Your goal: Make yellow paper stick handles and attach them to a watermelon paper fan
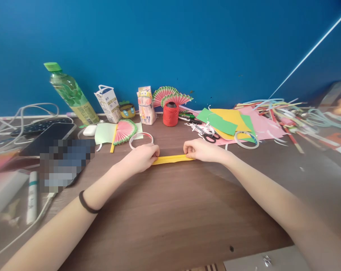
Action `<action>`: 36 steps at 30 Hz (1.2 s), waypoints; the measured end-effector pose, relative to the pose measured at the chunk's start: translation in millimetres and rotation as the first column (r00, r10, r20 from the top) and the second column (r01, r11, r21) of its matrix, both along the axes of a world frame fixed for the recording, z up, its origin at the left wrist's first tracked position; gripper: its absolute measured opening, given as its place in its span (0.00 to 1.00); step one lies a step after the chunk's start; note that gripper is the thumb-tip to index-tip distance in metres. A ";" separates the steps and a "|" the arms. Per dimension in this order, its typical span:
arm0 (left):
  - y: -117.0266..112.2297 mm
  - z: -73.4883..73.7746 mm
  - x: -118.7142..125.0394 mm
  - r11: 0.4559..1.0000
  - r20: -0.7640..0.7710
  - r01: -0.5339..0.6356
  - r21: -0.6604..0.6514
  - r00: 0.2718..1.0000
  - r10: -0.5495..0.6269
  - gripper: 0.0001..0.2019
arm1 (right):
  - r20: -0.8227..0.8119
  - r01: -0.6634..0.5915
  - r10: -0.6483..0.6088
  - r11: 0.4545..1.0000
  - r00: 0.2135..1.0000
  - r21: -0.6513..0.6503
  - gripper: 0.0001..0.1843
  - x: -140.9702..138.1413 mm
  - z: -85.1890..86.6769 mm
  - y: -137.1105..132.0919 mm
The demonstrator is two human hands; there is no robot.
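Note:
A narrow yellow paper strip (173,160) stretches between my two hands, low over the brown table. My left hand (143,156) pinches its left end, and my right hand (203,151) pinches its right end. Just behind my left hand lies a roll of tape (141,140). A pink and green pleated paper fan (125,131) with a yellow stick rests beside it on pale green paper. Beyond my right hand are black-handled scissors (210,137) among white paper scraps. The fingertips partly cover the strip's ends.
Along the blue wall stand a green bottle (73,94), a milk carton (108,103), a decorated small carton (146,105) and a red spool (170,114). Coloured paper (244,119) and a second tape roll (246,139) lie right. A phone (67,162), cable and white marker (32,197) lie left.

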State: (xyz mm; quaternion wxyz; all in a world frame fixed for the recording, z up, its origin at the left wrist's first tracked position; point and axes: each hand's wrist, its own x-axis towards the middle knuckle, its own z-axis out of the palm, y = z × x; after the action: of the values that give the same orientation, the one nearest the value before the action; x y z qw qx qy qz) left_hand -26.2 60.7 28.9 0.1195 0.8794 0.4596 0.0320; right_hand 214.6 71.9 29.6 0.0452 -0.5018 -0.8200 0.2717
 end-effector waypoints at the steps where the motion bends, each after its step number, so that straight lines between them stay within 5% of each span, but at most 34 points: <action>1: 0.2 -0.2 0.2 1.000 -0.002 -0.006 -0.006 1.000 0.006 0.05 | -0.001 -0.006 0.006 1.000 1.000 0.006 0.04 -0.5 0.3 -0.5; 8: -1.4 2.2 1.4 0.999 0.026 0.035 -0.018 0.999 -0.034 0.04 | 0.055 -0.125 0.116 0.968 0.992 0.220 0.06 -3.9 1.1 -5.6; 15: -0.5 4.5 0.1 0.979 0.112 -0.020 -0.203 0.993 0.044 0.05 | 0.102 -0.077 0.066 0.991 0.993 0.111 0.06 -3.5 5.8 -9.3; 21: -0.8 -0.9 2.1 0.996 0.078 0.008 -0.086 0.997 -0.001 0.02 | 0.050 -0.035 0.032 0.998 0.998 0.060 0.02 -4.3 3.9 -7.3; 27: -3.2 -0.7 4.9 0.994 0.070 -0.006 -0.107 0.997 0.014 0.04 | -0.006 -0.011 0.011 1.000 1.000 -0.013 0.03 -5.6 -0.7 -6.5; 33: -5.9 4.2 8.1 0.995 0.030 -0.017 -0.094 0.999 0.019 0.05 | -0.025 -0.122 0.129 0.978 0.991 0.170 0.03 -6.4 -4.6 -3.8; 36: -7.2 4.5 8.7 0.997 0.022 -0.005 -0.077 1.000 0.007 0.06 | -0.025 -0.106 0.111 0.982 0.994 0.157 0.04 -7.1 -4.7 -3.8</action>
State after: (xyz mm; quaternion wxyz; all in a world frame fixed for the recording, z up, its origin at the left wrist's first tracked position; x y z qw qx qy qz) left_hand -17.5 53.5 33.3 0.1581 0.8725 0.4617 0.0243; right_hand 207.5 68.2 24.9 0.0830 -0.4467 -0.8639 0.2174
